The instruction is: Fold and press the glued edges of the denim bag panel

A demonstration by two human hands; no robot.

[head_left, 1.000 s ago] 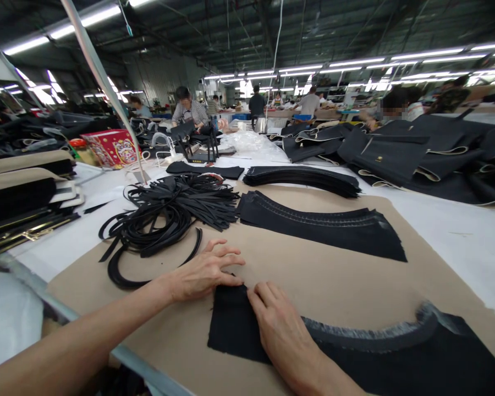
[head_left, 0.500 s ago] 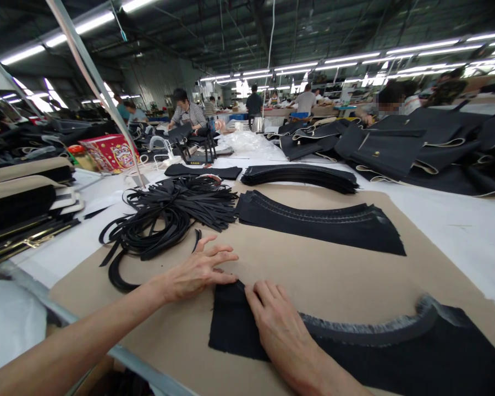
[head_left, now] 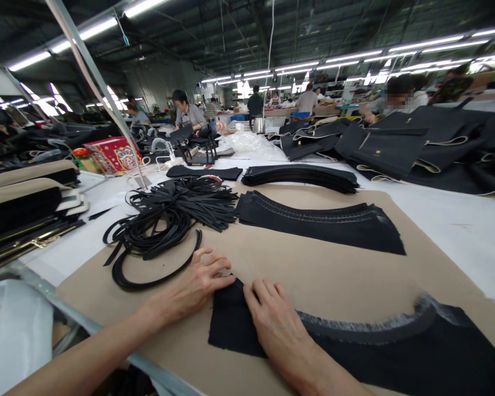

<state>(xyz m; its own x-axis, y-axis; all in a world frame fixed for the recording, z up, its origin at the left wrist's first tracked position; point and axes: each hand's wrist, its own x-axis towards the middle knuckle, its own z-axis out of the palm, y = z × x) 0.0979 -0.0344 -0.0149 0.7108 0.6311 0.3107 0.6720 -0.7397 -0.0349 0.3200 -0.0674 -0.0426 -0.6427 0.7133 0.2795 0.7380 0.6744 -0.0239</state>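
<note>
A black fabric piece (head_left: 388, 363) with a curved, frayed whitish upper edge and a dark strip along it lies before me. My left hand (head_left: 200, 283) is at its upper left corner, one digit stretched out to touch the corner and the other fingers apart and slightly bent above the board. On the same piece rests my right hand (head_left: 278, 327), palm down, its fingertips pressing near the upper edge just right of that corner. The undersides of both hands are hidden. Left of my left hand, a curved black strip (head_left: 126, 280) lies on the tan board.
Beyond my hands are a bundle of black strips (head_left: 169, 206), a stitched black piece (head_left: 313, 220) and a stack of curved black pieces (head_left: 301, 177) around the tan board (head_left: 334, 280). Black bag panels (head_left: 396, 143) heap at right. A pole (head_left: 103, 99) rises at left; people work behind.
My left hand has shifted slightly left and down, its fingers more bent. The right hand stays on the fabric almost unmoved. The camera view has turned a little, revealing more of the curved strip.
</note>
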